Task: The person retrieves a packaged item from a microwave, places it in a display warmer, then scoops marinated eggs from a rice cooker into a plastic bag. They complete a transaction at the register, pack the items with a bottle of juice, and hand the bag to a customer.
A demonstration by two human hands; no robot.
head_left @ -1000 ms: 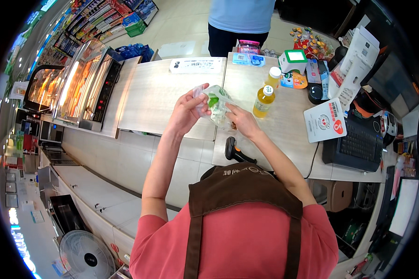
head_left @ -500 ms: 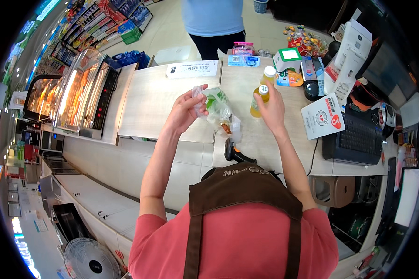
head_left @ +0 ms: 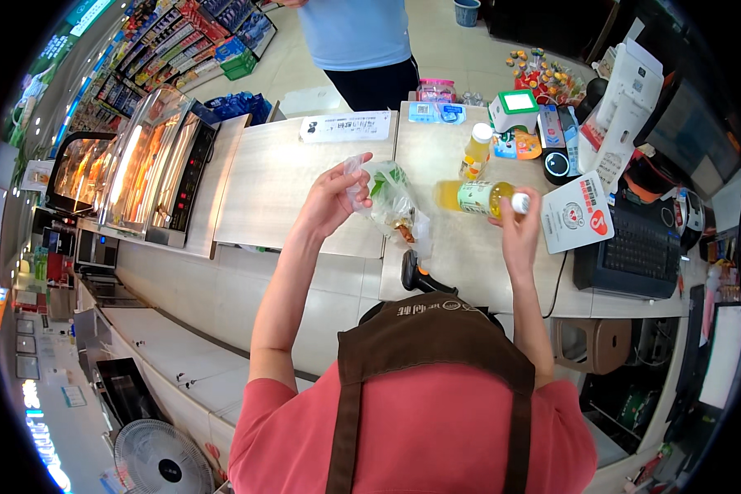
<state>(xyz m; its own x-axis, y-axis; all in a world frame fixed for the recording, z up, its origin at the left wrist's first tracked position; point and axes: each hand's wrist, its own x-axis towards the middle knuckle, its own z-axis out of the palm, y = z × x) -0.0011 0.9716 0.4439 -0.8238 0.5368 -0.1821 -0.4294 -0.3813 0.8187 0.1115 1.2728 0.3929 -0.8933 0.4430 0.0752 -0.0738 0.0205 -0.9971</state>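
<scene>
My left hand [head_left: 335, 196] is closed on the upper edge of a thin clear plastic bag [head_left: 393, 202]. Inside the bag are something green and a brown food item near its lower end. My right hand [head_left: 519, 229] grips a bottle of yellow drink [head_left: 475, 198] by its white-capped neck. That bottle lies tilted sideways, its base pointing left toward the bag. A second bottle of yellow drink [head_left: 476, 153] stands upright just behind it on the counter. Below the bag, a black and orange barcode scanner [head_left: 422, 274] rests at the counter's near edge.
A heated glass food display [head_left: 144, 165] stands at the left. To the right are a white sign plate [head_left: 574, 214], a black keyboard [head_left: 634, 251], a white payment terminal [head_left: 626, 107] and a green-and-white box [head_left: 514, 109]. Across the counter stands a person in a light blue shirt [head_left: 356, 33].
My right hand has moved right and toward me, tipping the bottle from upright to sideways. My left hand still holds the bag. The person across the counter has shifted left.
</scene>
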